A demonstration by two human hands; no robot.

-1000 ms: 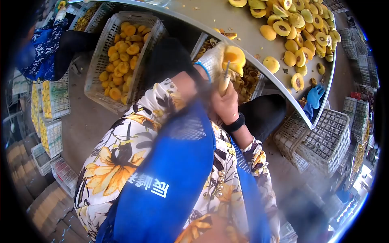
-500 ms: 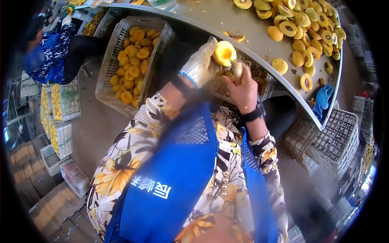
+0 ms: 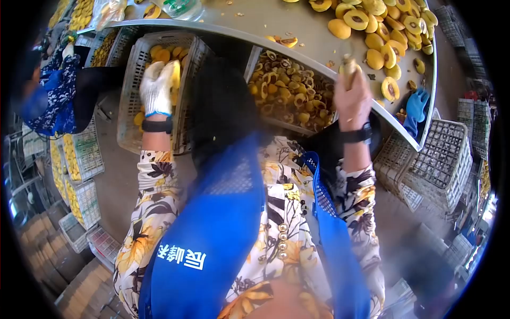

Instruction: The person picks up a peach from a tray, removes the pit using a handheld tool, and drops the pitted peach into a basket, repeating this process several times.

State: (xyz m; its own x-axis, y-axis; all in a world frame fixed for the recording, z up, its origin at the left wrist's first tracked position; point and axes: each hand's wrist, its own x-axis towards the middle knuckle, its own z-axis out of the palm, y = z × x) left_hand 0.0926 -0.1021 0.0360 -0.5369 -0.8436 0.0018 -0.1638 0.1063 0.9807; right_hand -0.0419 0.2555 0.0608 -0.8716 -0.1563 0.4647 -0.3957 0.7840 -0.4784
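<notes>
My left hand (image 3: 157,87), in a white knitted glove, is over a pale plastic crate (image 3: 127,114) of yellow peach halves. Its fingers are closed on a yellow peach half (image 3: 176,78), seen at the glove's right edge. My right hand (image 3: 351,98) is bare and closed around a small pale-handled tool (image 3: 348,65), smeared by motion; the tool's working end cannot be made out. This hand is at the metal table's edge, beside a crate of peach scraps (image 3: 284,87) under the table. Halved peaches with brown centres (image 3: 374,40) are heaped on the tabletop.
The metal table (image 3: 255,21) has a raised rim. A blue glove (image 3: 416,109) lies at its right corner, near stacked crates (image 3: 438,159). A clear container (image 3: 180,8) stands at the back. Another person in blue (image 3: 53,101) is at the left, near fruit-filled crates (image 3: 79,159).
My left hand has moved left with the peach half, from beside my right hand to over the crate. My right hand has moved right and slightly up with the tool, uncovering the scrap crate.
</notes>
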